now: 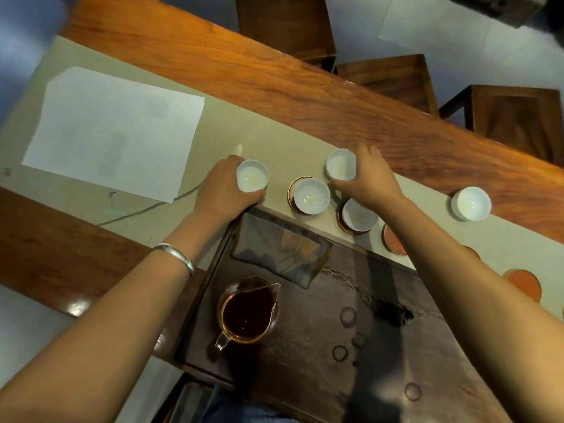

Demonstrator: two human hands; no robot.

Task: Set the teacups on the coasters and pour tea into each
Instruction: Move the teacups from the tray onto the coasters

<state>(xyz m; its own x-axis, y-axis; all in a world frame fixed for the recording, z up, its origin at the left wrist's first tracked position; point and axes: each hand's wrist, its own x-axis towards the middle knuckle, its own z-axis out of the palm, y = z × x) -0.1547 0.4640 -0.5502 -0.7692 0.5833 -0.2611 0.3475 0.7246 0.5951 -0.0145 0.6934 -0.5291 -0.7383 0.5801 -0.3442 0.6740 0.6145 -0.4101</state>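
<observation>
The wooden table [305, 96] runs slantwise across the view, its far edge lined by three stools [515, 120], with bare wood between that edge and the pale runner [274, 138] laid along the table's length. A dark tea tray [305, 346] sits at the near side, its far rim against the runner. A paper sheet [113, 129] lies on the runner to the left, with open cloth between it and the cups. On the tray stand a folded cloth [277, 248] and a glass pitcher [248, 312] of dark tea, spout toward the cups. The left hand [222, 190] curls round the left cup [252, 176], at the tray's far left corner. The right hand [369, 175] grips the far cup [340, 164] by its sides, near the runner's far edge. The middle cup [311, 196] rests on a coaster, and the near cup [358, 216] on another. The lone cup [471, 203] stands well apart to the right on bare runner. Empty coasters [523, 283] line the runner just beyond the tray's rim, partly hidden by the right forearm.
</observation>
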